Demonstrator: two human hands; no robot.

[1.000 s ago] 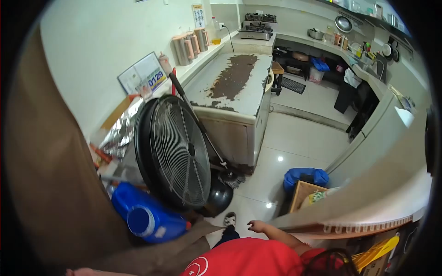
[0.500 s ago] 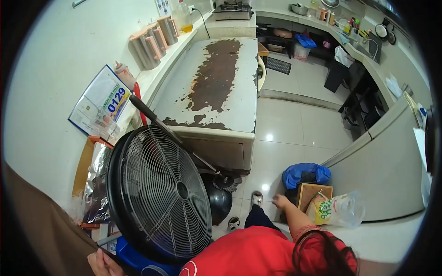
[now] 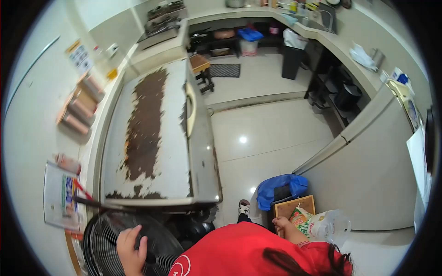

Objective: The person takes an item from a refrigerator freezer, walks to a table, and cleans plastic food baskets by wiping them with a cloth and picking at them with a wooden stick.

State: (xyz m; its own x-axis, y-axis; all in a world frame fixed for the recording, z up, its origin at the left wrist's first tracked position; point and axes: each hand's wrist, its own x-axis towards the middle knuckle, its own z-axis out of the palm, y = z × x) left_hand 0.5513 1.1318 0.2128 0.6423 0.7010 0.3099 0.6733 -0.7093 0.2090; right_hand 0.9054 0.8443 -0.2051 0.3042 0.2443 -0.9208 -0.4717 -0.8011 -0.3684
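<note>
My left hand (image 3: 131, 248) is raised at the bottom left, over the wire grille of a large black floor fan (image 3: 102, 237). Its thumb and fingers are apart and hold nothing I can see. Down at my side, my right hand (image 3: 280, 223) has its fingers loosely curled, with no object showing in them. It is nearest to a wooden box (image 3: 306, 203) and a clear plastic bag with printing (image 3: 324, 225); whether it touches the box is unclear.
Ahead on the left stands a white chest with peeling top (image 3: 177, 152). A blue plastic bag (image 3: 266, 195) lines a bin beside the grey refrigerator (image 3: 363, 184). Further ahead are a floor step (image 3: 258, 102), a wooden stool (image 3: 200, 63) and a black bin (image 3: 291, 62).
I have moved forward and my view has turned right, so the fan now sits lower left. My left hand has risen from beside the fan to over its grille.
</note>
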